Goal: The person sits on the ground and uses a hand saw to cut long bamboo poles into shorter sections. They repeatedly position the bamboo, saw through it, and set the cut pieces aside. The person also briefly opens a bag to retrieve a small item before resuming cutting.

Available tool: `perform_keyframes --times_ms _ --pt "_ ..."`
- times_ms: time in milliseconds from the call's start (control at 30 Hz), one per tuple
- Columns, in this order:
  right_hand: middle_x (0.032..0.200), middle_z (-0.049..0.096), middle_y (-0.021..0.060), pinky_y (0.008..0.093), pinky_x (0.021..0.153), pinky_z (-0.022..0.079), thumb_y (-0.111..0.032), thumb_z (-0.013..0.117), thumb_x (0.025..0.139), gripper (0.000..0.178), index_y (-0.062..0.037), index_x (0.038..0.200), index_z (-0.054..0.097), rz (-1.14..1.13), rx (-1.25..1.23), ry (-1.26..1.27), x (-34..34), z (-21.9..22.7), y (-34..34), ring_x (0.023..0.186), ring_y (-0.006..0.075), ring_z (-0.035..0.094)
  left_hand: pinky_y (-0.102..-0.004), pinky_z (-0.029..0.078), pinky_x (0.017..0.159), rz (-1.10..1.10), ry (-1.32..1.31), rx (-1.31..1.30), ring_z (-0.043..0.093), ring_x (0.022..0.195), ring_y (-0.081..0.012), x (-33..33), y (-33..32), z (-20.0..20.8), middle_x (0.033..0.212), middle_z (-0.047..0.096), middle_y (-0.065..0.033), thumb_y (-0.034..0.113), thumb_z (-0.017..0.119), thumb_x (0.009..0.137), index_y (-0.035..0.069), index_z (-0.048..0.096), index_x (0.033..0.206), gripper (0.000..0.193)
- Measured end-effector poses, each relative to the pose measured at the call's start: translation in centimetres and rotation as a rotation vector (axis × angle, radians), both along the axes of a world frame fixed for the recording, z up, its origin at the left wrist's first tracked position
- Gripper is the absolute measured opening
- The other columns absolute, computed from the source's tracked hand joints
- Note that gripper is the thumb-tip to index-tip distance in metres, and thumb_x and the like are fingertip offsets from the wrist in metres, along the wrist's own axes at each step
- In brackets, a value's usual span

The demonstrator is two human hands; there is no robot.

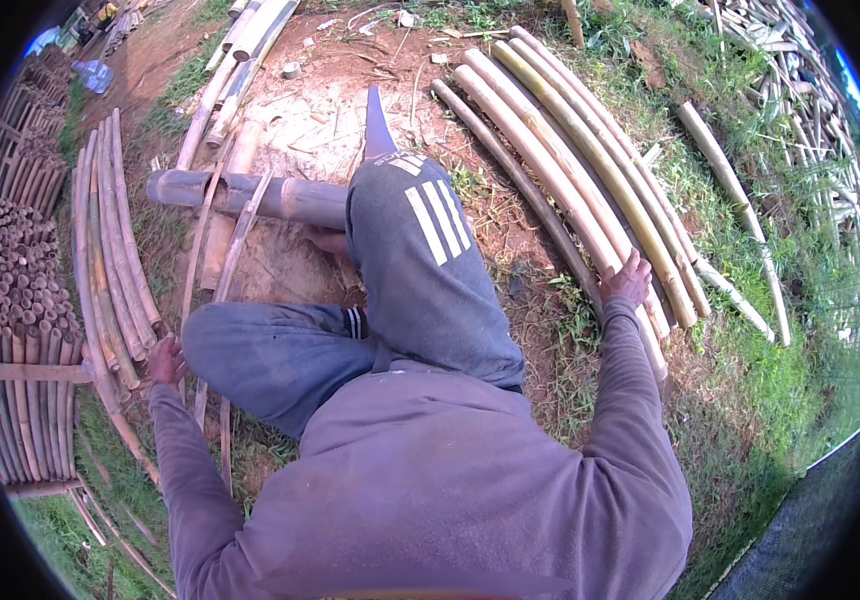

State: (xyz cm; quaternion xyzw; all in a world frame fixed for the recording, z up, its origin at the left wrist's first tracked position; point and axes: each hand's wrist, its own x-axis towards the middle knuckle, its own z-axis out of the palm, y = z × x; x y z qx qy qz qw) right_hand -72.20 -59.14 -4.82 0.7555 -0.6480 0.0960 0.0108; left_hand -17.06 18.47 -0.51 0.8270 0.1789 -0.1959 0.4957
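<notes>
On the right side, my right hand (pixel 628 280) is closed over a long tan bamboo pole (pixel 570 195), its fingers curled across the top. More poles lie alongside, among them a yellow-green bamboo pole (pixel 605 150). My left hand (pixel 165 360) is low at the left with its fingers bent, beside the near ends of a row of bamboo poles (pixel 107 240) and a narrow bamboo strip (pixel 202 235). What it grips cannot be made out. Ahead of my knees, a thick bamboo length (pixel 295 203) lies crosswise. A flat violet blade (pixel 378 125), perhaps a saw's, stands behind my knee, its lower part hidden.
Stacked bamboo (pixel 25 300) fills the far left behind a wooden rail (pixel 30 372). More poles (pixel 240 60) lie at the upper left. A separate pole (pixel 735 190) is on the grass at right, before a heap of bamboo pieces (pixel 800 100). Pale sawdust (pixel 320 110) covers soil ahead.
</notes>
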Motion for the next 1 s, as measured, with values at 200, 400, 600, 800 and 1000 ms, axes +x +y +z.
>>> perform_keyframes --times_ms 200,400,600,800,1000 --pt "0.139 0.055 0.0182 0.0507 0.107 0.05 -0.034 0.073 0.087 0.06 -0.0149 0.142 0.058 0.196 0.189 -0.148 8.5 -5.2 3.7 0.128 0.038 0.057 -0.0324 0.054 0.085 -0.2 -0.314 0.106 0.067 0.1 -0.0145 0.6 0.9 0.1 0.114 0.073 -0.004 0.042 0.069 0.1 0.006 0.072 0.126 0.044" --pt "0.131 0.06 0.0175 0.0498 0.1 0.053 -0.034 0.072 0.09 0.049 -0.0088 0.131 0.064 0.585 0.371 -0.186 7.5 -15.4 9.2 0.123 0.0366 0.061 -0.0306 0.055 0.09 -0.35 -0.245 0.088 0.069 0.1 -0.0144 -2.4 -5.2 4.1 0.113 0.074 -0.0081 0.036 0.074 0.099 0.001 0.069 0.129 0.046" --pt "0.127 0.065 0.0202 0.05 0.097 0.053 -0.03 0.072 0.091 0.045 -0.0064 0.129 0.064 0.888 0.361 -0.08 19.8 -13.3 -1.1 0.118 0.0385 0.065 -0.0328 0.055 0.088 -0.374 -0.231 0.217 0.069 0.105 -0.0183 -1.3 -1.7 11.2 0.124 0.069 -0.0114 0.041 0.074 0.096 0.003 0.063 0.136 0.056" --pt "0.125 0.067 0.0214 0.0499 0.095 0.053 -0.027 0.072 0.092 0.043 -0.0058 0.128 0.064 1.177 0.307 -0.031 49.3 7.0 -1.2 0.115 0.0396 0.066 -0.0406 0.056 0.084 -0.4 -0.45 0.546 0.072 0.092 -0.0224 3.3 -2.9 16.2 0.1 0.077 -0.0108 0.043 0.071 0.093 0.01 0.078 0.114 0.04" --pt "0.12 0.069 0.0219 0.0511 0.095 0.053 -0.021 0.072 0.092 0.038 -0.0057 0.126 0.065 1.728 0.032 -0.124 67.2 16.3 10.3 0.11 0.0436 0.067 -0.0445 0.052 0.101 -0.6 -0.311 0.726 0.068 0.116 -0.0358 9.1 -9.0 13.9 0.125 0.073 -0.0169 0.014 0.063 0.087 0.018 0.073 0.129 0.044"
